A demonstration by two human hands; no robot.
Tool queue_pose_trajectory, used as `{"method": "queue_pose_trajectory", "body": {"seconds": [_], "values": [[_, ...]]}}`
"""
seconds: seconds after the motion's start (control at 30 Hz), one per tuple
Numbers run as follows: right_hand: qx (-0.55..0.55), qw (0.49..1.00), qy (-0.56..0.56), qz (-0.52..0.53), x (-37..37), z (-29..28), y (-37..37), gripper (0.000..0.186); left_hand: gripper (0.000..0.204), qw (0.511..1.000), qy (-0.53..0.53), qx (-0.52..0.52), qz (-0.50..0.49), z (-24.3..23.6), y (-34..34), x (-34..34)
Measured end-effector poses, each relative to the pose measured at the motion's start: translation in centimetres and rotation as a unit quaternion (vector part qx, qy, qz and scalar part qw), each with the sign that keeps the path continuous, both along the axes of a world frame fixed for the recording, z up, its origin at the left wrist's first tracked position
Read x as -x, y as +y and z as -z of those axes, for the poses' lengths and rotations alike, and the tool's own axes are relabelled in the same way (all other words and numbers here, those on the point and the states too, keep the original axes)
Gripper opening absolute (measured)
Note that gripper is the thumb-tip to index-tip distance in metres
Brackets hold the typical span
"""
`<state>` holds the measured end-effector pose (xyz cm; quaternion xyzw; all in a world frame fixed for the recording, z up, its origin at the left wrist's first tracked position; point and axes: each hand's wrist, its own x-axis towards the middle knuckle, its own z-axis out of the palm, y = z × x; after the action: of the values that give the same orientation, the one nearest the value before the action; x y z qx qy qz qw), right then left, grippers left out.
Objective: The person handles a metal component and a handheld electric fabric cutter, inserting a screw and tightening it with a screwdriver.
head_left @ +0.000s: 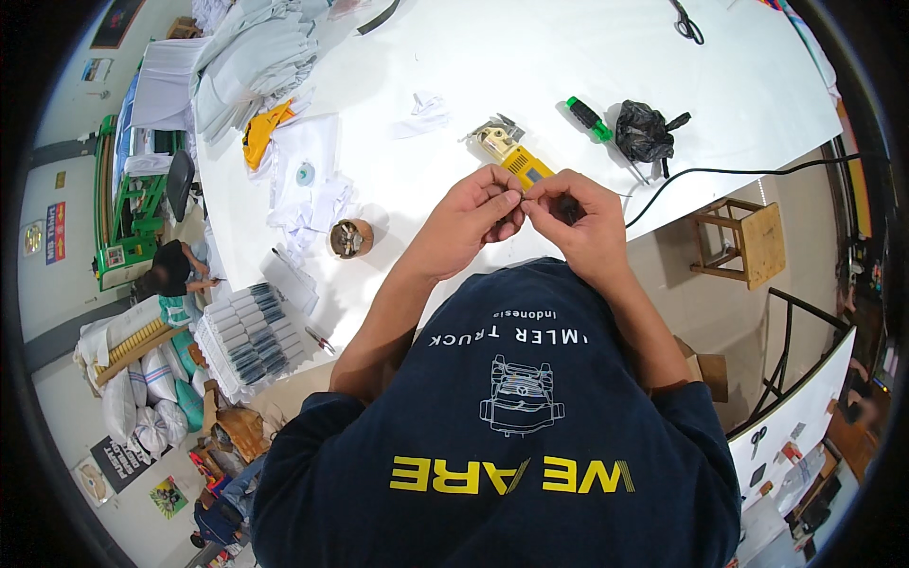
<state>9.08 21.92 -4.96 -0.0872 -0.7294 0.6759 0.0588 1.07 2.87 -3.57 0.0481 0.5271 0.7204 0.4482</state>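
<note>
My left hand (pixel 471 216) and my right hand (pixel 584 227) meet above the near edge of the white table (pixel 540 47). Their fingertips are pinched together, thumb against finger, around something too small to make out. Just beyond them lies a yellow electric cloth cutter (pixel 523 163) with a metal head, its lower end partly hidden by my right hand. A screwdriver (pixel 589 119) with a green and black handle is farther right. Beside that sits a crumpled black plastic bag (pixel 647 133).
A black cable (pixel 748 172) runs off right. A round container (pixel 351 239) of small items stands left, near white cloth scraps (pixel 303 180) and a yellow cloth (pixel 266 133). Scissors (pixel 688 26) lie at the far edge. Right of the table is a wooden stool (pixel 748 241); people work farther off.
</note>
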Motion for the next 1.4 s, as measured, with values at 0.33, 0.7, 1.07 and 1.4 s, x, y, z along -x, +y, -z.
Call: {"method": "queue_pose_trajectory", "body": {"seconds": [0.33, 0.7, 1.07, 1.4], "values": [[0.072, 0.996, -0.058, -0.011, 0.4, 0.8, 0.1, 0.015, 0.008, 0.989, 0.135, 0.052, 0.023, -0.7, 0.9, -0.9], [0.053, 0.997, 0.006, 0.046, 0.2, -0.1, 0.2, 0.008, 0.010, 0.993, 0.096, 0.015, -0.071, 0.0, 1.2, -0.7], [0.237, 0.966, -0.101, -0.026, 0.4, 1.0, 0.8, 0.009, 0.012, 0.999, 0.026, -0.012, -0.026, 1.2, -0.2, -0.4], [0.587, 0.793, -0.107, -0.125, 0.8, 4.4, 1.3, 0.010, 0.013, 0.995, -0.057, -0.082, -0.020, 1.8, -1.0, 0.1]]}}
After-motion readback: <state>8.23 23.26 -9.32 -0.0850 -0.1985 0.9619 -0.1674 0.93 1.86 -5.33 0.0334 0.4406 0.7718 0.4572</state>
